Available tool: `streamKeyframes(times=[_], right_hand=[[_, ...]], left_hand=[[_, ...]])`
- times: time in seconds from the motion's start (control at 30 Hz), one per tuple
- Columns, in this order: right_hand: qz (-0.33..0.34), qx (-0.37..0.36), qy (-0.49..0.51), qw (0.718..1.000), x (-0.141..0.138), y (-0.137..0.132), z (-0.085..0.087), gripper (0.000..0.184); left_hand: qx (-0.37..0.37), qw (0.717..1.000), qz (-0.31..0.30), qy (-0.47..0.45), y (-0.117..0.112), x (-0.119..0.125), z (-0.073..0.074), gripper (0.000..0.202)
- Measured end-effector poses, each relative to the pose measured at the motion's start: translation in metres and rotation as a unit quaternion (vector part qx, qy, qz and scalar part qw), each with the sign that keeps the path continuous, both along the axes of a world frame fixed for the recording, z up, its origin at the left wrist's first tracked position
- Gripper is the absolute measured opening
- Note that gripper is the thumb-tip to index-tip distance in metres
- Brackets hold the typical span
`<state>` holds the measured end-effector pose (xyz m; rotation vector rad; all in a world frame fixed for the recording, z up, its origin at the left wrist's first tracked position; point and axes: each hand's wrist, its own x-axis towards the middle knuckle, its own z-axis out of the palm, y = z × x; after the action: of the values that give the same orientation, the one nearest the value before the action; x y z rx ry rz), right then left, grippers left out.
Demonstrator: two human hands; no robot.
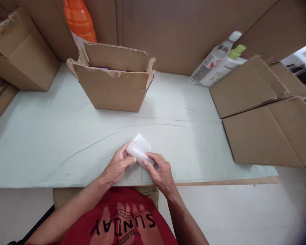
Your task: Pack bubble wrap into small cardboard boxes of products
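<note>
A small bundle of clear bubble wrap (pixel 139 148) is held between both my hands, just above the near edge of the table. My left hand (pixel 118 165) grips its left side, thumb on top. On the right side, my right hand (pixel 161 170) pinches the wrap with thumb and fingers. Part of the wrap looks rolled or folded over. Whether anything lies inside it, I cannot tell. Beyond my hands stands an open cardboard box (pixel 117 88) with its flaps up; its contents are mostly hidden.
The table (pixel 183 146) has a pale green cover. Cardboard boxes (pixel 265 129) stand at the right, and another box (pixel 33 54) at the left. A clear bottle (pixel 214 56) and a white bottle with a green cap (pixel 223 69) lean at the back. An orange bottle (pixel 80 20) stands behind the middle box.
</note>
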<state>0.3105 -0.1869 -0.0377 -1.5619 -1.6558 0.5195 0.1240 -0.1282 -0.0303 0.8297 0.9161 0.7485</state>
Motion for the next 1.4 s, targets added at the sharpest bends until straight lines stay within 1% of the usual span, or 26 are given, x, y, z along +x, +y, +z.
streamKeyframes(times=[0.07, 0.13, 0.17, 0.23, 0.27, 0.3, 0.37, 0.43, 0.47, 0.5, 0.53, 0.57, 0.63, 0.7, 0.73, 0.77, 0.8, 0.83, 0.9, 0.93, 1.0, 1.1, 1.2, 1.3, 1.4], right_hand=[[-0.012, 0.022, -0.013, 1.000, 0.003, -0.001, 0.004, 0.022], [-0.038, 0.031, -0.009, 0.999, 0.010, -0.001, 0.007, 0.035], [-0.035, 0.022, 0.006, 0.999, 0.014, 0.000, 0.009, 0.044], [0.011, -0.022, 0.040, 0.999, 0.018, 0.001, 0.009, 0.058], [0.039, -0.048, 0.050, 0.997, 0.018, 0.002, 0.009, 0.059], [0.058, -0.069, 0.053, 0.994, 0.017, 0.003, 0.008, 0.056], [0.070, -0.092, 0.051, 0.992, 0.012, 0.006, 0.005, 0.040], [0.063, -0.088, 0.052, 0.993, 0.009, 0.009, 0.002, 0.024], [0.060, -0.081, 0.055, 0.993, 0.009, 0.011, 0.002, 0.021], [0.058, -0.073, 0.056, 0.994, 0.010, 0.013, 0.002, 0.020], [0.054, -0.066, 0.053, 0.995, 0.012, 0.015, 0.003, 0.019], [0.048, -0.060, 0.047, 0.996, 0.016, 0.017, 0.004, 0.018], [0.034, -0.049, 0.028, 0.998, 0.023, 0.019, 0.008, 0.016], [0.019, -0.037, 0.012, 0.999, 0.030, 0.021, 0.012, 0.017], [0.012, -0.033, 0.007, 0.999, 0.032, 0.022, 0.014, 0.018], [0.006, -0.033, 0.002, 0.999, 0.034, 0.023, 0.015, 0.019], [-0.002, -0.036, -0.002, 0.999, 0.035, 0.024, 0.017, 0.020], [-0.010, -0.041, -0.005, 0.999, 0.036, 0.025, 0.018, 0.021], [-0.028, -0.046, -0.011, 0.998, 0.040, 0.029, 0.020, 0.023], [-0.036, -0.044, -0.014, 0.998, 0.043, 0.031, 0.022, 0.023], [-0.048, -0.034, -0.021, 0.998, 0.050, 0.037, 0.027, 0.024], [-0.064, -0.014, -0.038, 0.997, 0.061, 0.050, 0.040, 0.024], [-0.055, -0.005, -0.049, 0.997, 0.061, 0.063, 0.055, 0.022], [-0.005, -0.010, -0.043, 0.999, 0.050, 0.068, 0.063, 0.017], [0.060, -0.032, -0.024, 0.997, 0.037, 0.063, 0.065, 0.013]], left_hand=[[-0.011, 1.000, 0.007, -0.012, 0.000, 0.003, 0.002, 0.060], [0.002, 1.000, 0.006, -0.013, 0.000, 0.005, 0.005, 0.057], [0.015, 1.000, -0.005, -0.009, 0.000, 0.006, 0.006, 0.055], [0.052, 0.998, -0.027, 0.018, -0.002, 0.007, 0.007, 0.047], [0.075, 0.996, -0.030, 0.042, -0.003, 0.007, 0.006, 0.042], [0.098, 0.992, -0.028, 0.068, -0.005, 0.007, 0.005, 0.036], [0.144, 0.982, -0.026, 0.121, -0.006, 0.005, 0.002, 0.027], [0.206, 0.963, -0.029, 0.173, -0.004, -0.001, 0.002, 0.025], [0.252, 0.947, -0.025, 0.200, 0.000, -0.005, 0.004, 0.027], [0.310, 0.922, -0.012, 0.229, 0.006, -0.010, 0.008, 0.030], [0.377, 0.889, 0.012, 0.260, 0.015, -0.016, 0.014, 0.033], [0.445, 0.846, 0.040, 0.291, 0.026, -0.023, 0.023, 0.036], [0.560, 0.744, 0.097, 0.351, 0.057, -0.035, 0.047, 0.039], [0.635, 0.644, 0.138, 0.404, 0.096, -0.044, 0.073, 0.043], [0.657, 0.602, 0.155, 0.426, 0.116, -0.047, 0.084, 0.046], [0.669, 0.571, 0.164, 0.446, 0.136, -0.049, 0.093, 0.047], [0.675, 0.550, 0.169, 0.462, 0.153, -0.050, 0.100, 0.047], [0.676, 0.537, 0.169, 0.475, 0.168, -0.051, 0.104, 0.043], [0.680, 0.526, 0.162, 0.484, 0.187, -0.052, 0.105, 0.031], [0.687, 0.524, 0.156, 0.479, 0.190, -0.053, 0.103, 0.025], [0.705, 0.519, 0.147, 0.460, 0.187, -0.057, 0.099, 0.022], [0.719, 0.519, 0.135, 0.442, 0.164, -0.065, 0.096, 0.022], [0.716, 0.524, 0.129, 0.442, 0.139, -0.071, 0.099, 0.023], [0.711, 0.526, 0.122, 0.450, 0.120, -0.074, 0.104, 0.024], [0.706, 0.527, 0.100, 0.462, 0.107, -0.078, 0.108, 0.023]])
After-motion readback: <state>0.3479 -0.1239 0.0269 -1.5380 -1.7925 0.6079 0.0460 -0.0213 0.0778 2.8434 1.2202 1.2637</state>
